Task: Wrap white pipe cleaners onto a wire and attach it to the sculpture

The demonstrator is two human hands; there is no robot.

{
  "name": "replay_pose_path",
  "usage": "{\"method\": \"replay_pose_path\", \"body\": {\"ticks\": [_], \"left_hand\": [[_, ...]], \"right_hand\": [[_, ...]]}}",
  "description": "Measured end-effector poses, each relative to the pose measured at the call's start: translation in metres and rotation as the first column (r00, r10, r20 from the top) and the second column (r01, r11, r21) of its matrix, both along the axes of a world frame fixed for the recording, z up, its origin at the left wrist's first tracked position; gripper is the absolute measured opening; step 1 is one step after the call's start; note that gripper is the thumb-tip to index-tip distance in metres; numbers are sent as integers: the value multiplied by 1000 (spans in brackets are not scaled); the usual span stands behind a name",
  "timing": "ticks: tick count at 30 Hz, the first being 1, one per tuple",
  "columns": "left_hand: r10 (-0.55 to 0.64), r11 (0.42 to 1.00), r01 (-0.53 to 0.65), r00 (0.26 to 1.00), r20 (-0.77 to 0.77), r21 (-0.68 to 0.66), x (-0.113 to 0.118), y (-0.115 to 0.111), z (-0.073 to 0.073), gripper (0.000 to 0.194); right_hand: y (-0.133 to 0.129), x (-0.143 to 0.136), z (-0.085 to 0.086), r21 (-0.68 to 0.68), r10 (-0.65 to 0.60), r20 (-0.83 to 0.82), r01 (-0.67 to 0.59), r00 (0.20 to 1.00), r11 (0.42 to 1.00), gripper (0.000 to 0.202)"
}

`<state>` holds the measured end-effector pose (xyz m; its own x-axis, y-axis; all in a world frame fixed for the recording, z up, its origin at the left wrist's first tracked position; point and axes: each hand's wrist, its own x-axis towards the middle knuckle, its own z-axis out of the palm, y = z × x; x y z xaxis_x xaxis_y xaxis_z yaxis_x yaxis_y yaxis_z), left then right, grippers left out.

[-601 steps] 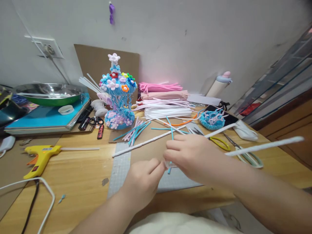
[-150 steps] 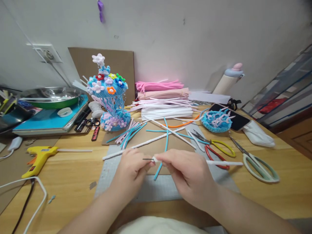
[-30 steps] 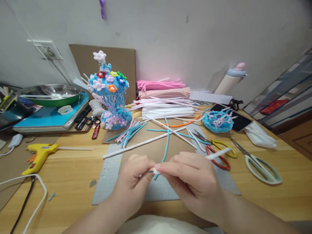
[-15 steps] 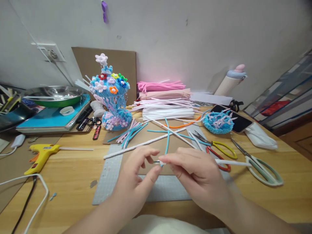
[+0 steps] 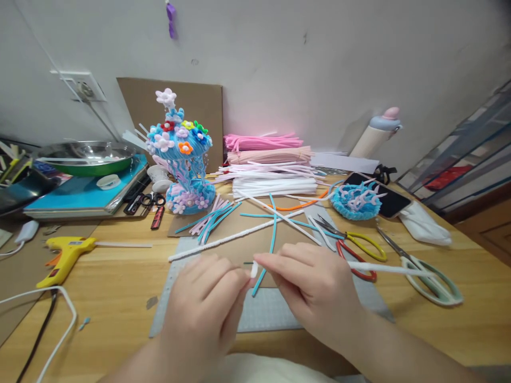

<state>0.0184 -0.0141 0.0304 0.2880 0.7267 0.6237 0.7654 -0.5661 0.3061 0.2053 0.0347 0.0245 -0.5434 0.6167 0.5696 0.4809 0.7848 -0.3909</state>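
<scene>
1. Stem (image 5: 379, 267), white, runs behind or through the right hand (image 5: 315, 282): long free part juts out on the person's right, short tip (image 5: 254, 269) shows between the two sets of fingertips. Middle hidden; both parts look like one piece.
2. Long axis of the free part: side to side, nearly level. Short tip breaks from that line, hanging down and slightly toward the left hand (image 5: 207, 292).
3. Right hand nearer to most of the length; index and thumb drawn together, pinching at the top of the short tip.
4. Left hand: fingers curled, back to camera, fingertips at the tip's lower end. Cannot tell whether they close on it.
5. Dark rod (image 5: 248, 263), thin, pokes leftward from the right fingertips, just beside the short tip and roughly across it. Rest hidden.
6. Look: plain white, soft and fuzzy, even thickness; short tip slightly bent.
7. Setting: work appears held above the grey mat (image 5: 275, 314), with a blue strip (image 5: 273, 234) behind the fingertips. Stem's free end overlaps the green-handled scissors (image 5: 443, 302) in view; contact unclear.
</scene>
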Motion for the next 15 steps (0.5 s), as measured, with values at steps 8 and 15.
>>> {"method": "replay_pose_path", "body": {"ticks": [8,15], "left_hand": [[-188,902,298,923,336,-312,-19,25,-1,17],[24,833,356,742,670,-424,17,8,-27,23]], "right_hand": [[-4,2,7,-8,256,33,-256,966,967,15],[-8,3,1,0,126,-177,-128,976,992,24]]}}
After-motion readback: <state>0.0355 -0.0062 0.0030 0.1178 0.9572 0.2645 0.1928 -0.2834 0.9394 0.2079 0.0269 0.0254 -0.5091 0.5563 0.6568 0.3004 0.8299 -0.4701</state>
